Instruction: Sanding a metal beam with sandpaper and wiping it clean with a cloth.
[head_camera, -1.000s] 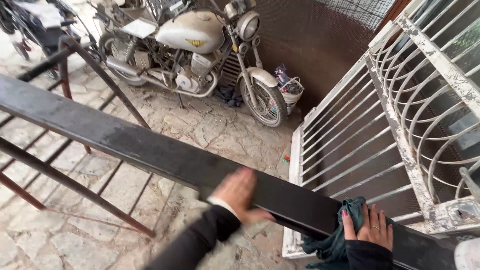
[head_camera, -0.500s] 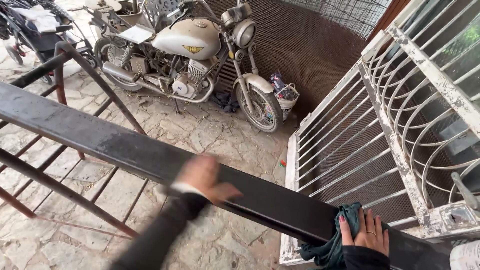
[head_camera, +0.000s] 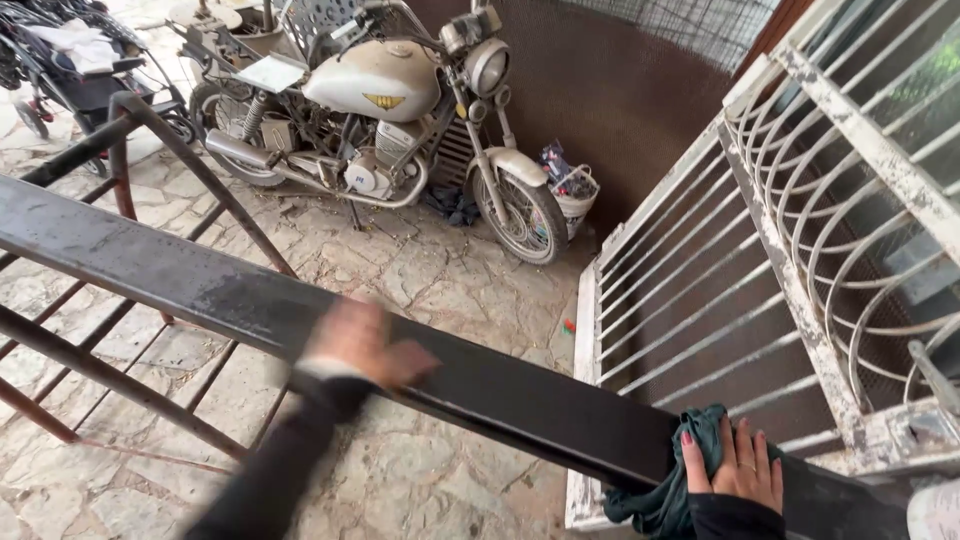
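Observation:
A long dark metal beam runs from the upper left down to the lower right, resting on a rusty metal frame. My left hand, blurred by motion, lies flat on the beam's top near its middle, fingers together, holding nothing. My right hand presses a dark green cloth against the beam's lower right end. Both arms wear dark sleeves.
A dusty cream motorcycle stands at the back beside a brown wall. A white bucket sits by its front wheel. A white metal window grille leans at the right. The ground is stone paving. A stroller is at the far left.
My left hand has slid leftward and up along the beam, away from the right hand. The right hand with the cloth has stayed at the beam's lower end.

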